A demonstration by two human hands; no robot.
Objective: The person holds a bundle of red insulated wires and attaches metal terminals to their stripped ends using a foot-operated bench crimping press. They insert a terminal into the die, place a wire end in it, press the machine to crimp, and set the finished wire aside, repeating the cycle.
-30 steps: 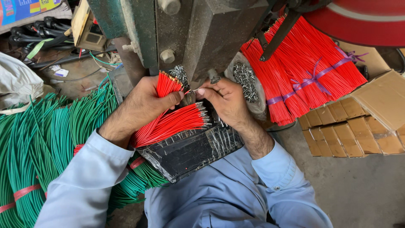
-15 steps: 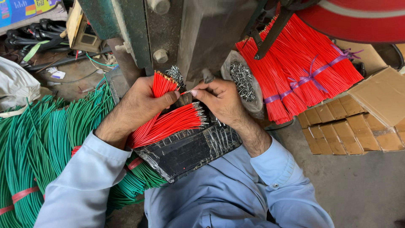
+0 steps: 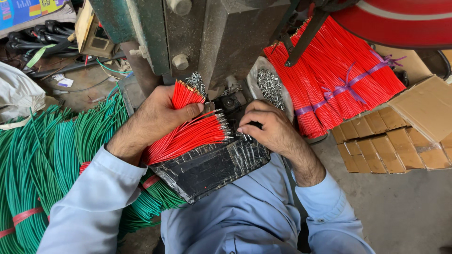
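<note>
While a black tape-wrapped tray (image 3: 207,171) rests on the lap, the left hand (image 3: 157,117) at ten o'clock is clamped on a fanned bunch of short red insulated wires (image 3: 188,134) lying across it. At two o'clock, the right hand (image 3: 266,127) curls its fingers together at the wire tips. Beyond stands a grey-green metal press machine (image 3: 202,37).

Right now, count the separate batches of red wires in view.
3. One bunch is clamped upright in the left hand. One fan lies on the black tray. One tied pile leans upper right. More may be hidden behind the machine.
</note>
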